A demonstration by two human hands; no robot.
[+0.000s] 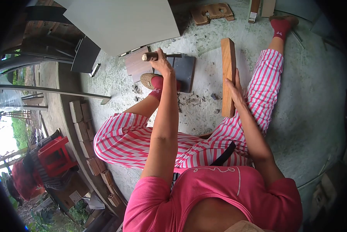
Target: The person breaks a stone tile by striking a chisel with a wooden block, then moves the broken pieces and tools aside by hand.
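Observation:
My left hand (pixel 163 65) is closed around a chisel (pixel 150 57) with a pale-ended wooden handle; its narrow dark blade points right. Below it on the floor lie a dark flat board (pixel 188 73) and a brownish board (pixel 137 63), beside my slippered foot (pixel 147 80). My right hand (pixel 236 89) grips a thick, slightly curved wooden piece (pixel 228 69) by its lower side, thumb over its face. That piece stands lengthwise between my spread legs, close to my striped trouser leg (pixel 264 81).
A large pale panel (pixel 123 23) rises at the upper left. A carved wooden piece (pixel 212 13) lies at the top. Small dark scraps (pixel 215 96) are scattered over the concrete floor (pixel 204 106). Bricks (pixel 79 127) line the left ledge, with a red plastic item (pixel 56 154) beyond.

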